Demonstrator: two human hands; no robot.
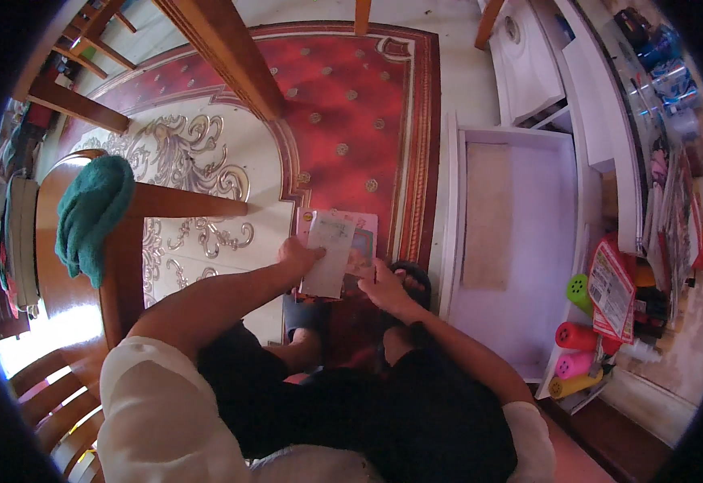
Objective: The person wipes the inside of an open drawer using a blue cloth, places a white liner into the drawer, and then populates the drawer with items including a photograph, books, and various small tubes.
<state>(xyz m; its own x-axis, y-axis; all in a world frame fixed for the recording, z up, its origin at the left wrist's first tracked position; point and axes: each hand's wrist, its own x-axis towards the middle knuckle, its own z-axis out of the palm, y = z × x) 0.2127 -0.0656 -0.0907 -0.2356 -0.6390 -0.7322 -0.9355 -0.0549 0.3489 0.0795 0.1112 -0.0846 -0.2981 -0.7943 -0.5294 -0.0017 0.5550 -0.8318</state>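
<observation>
My left hand point(301, 258) grips the left edge of a whitish paper sheet or booklet point(328, 259), its thumb on top. The sheet bears faint writing and lies over a pink booklet point(363, 240) with a coloured picture. My right hand point(384, 286) is at the lower right corner of the pink booklet, the fingers partly hidden, so its hold is unclear. Both papers are in front of my knees, above the red patterned carpet point(351, 127). To the right, a white drawer point(532, 241) stands pulled out, with a flat tan board or sheet point(487, 217) inside along its left side.
Wooden furniture legs point(224, 54) rise ahead. A teal towel point(95, 211) hangs on a wooden chair point(70, 253) at left. Coloured plastic tubes point(575, 335), a red-edged packet point(614, 290) and stacked papers point(665, 223) crowd the right side. A white cabinet point(523, 60) stands beyond the drawer.
</observation>
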